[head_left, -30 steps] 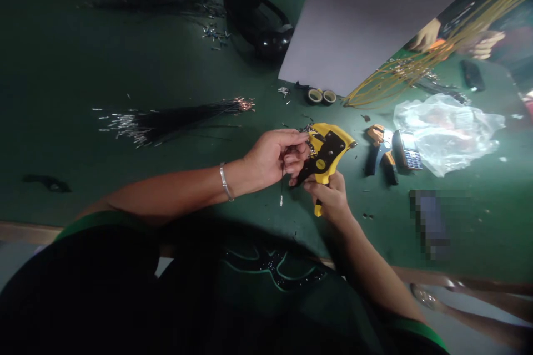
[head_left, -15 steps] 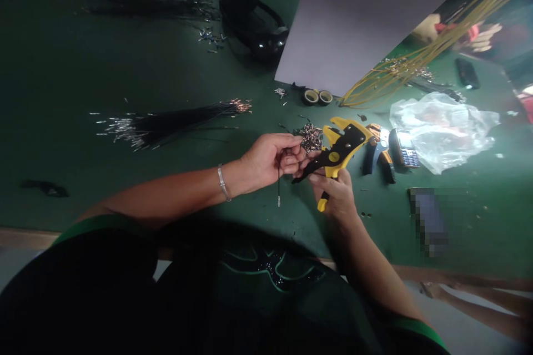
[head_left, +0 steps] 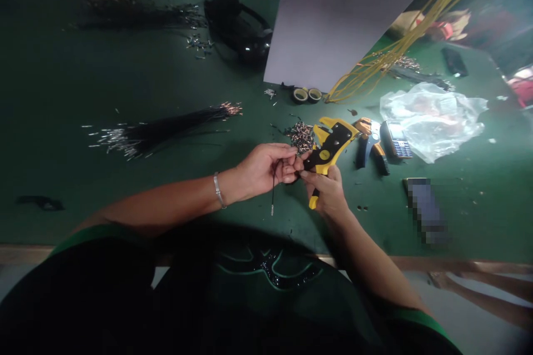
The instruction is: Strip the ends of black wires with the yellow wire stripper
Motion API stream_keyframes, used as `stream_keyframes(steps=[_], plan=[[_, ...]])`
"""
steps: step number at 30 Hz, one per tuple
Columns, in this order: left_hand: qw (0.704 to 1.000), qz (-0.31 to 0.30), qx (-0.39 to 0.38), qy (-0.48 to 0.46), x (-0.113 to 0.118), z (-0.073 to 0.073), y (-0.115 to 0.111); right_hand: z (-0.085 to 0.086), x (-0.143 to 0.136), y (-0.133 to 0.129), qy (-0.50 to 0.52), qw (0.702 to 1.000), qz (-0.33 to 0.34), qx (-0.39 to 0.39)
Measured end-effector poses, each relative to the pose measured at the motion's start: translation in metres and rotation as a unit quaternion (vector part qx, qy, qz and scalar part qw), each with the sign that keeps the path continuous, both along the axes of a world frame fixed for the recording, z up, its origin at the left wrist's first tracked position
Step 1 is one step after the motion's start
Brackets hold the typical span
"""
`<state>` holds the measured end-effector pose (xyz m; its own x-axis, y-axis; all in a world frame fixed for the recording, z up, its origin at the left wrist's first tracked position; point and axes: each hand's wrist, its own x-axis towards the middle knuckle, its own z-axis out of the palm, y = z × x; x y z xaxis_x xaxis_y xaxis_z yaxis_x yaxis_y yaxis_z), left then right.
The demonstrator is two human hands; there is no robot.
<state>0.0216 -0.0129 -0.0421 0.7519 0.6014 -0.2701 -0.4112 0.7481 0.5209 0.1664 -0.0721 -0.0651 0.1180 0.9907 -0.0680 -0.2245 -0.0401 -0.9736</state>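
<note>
My left hand (head_left: 266, 171) pinches a thin black wire (head_left: 273, 191), whose short end hangs below the fingers and carries a small silvery terminal. My right hand (head_left: 328, 191) is wrapped around a yellow and black wire stripper (head_left: 333, 144), its head pointing up. The fingers of both hands meet near the tool's black lower handle, and the wire's other end is hidden there. Just beyond the fingertips lies a heap of short black offcuts with coppery ends (head_left: 300, 136). Left of my hands rests a bundle of black wires (head_left: 166, 127), with copper strands at one end and silvery terminals at the other.
Right of the stripper lie an orange and black hand tool (head_left: 372, 144), a keypad phone (head_left: 397, 140), a clear plastic bag (head_left: 437, 116) and a smartphone (head_left: 427, 211). Tape rolls (head_left: 307, 95) sit below a pale panel (head_left: 328, 16). Yellow wires (head_left: 400, 55) slant past another person's hand (head_left: 456, 25).
The view has shifted slightly, so the table things appear further left. My hands have drawn closer together around the stripper's black handle, with the wire and stripper still held.
</note>
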Motion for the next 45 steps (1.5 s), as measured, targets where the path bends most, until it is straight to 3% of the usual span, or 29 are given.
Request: stream_keyframes(steps=[9,16,24,28,32,36,40,45], plan=[[0.993,0.008,0.099,0.068,-0.010,0.001,0.010,-0.003,0.001,0.001,-0.004,1.000,0.009,0.016],[0.975,0.065,0.133,0.165,-0.014,0.015,0.017,0.000,0.001,0.002,0.053,0.998,0.004,0.017],[0.983,0.024,0.122,0.133,-0.029,0.009,0.019,-0.001,0.001,0.002,0.054,0.998,0.014,0.027],[0.973,0.017,0.140,0.185,-0.035,0.011,0.020,-0.009,0.002,0.003,0.075,0.996,0.033,0.034],[0.922,-0.014,0.209,0.325,-0.042,0.018,0.022,-0.015,0.003,0.004,0.087,0.994,0.053,0.035],[0.828,-0.043,0.343,0.441,-0.052,0.022,0.023,-0.016,0.003,0.005,0.096,0.993,0.066,0.028],[0.755,-0.100,0.433,0.482,-0.063,0.020,0.021,-0.015,0.003,0.004,0.101,0.992,0.080,0.010],[0.717,-0.186,0.489,0.461,-0.071,0.010,0.017,-0.014,0.003,0.004,0.106,0.990,0.095,-0.008]])
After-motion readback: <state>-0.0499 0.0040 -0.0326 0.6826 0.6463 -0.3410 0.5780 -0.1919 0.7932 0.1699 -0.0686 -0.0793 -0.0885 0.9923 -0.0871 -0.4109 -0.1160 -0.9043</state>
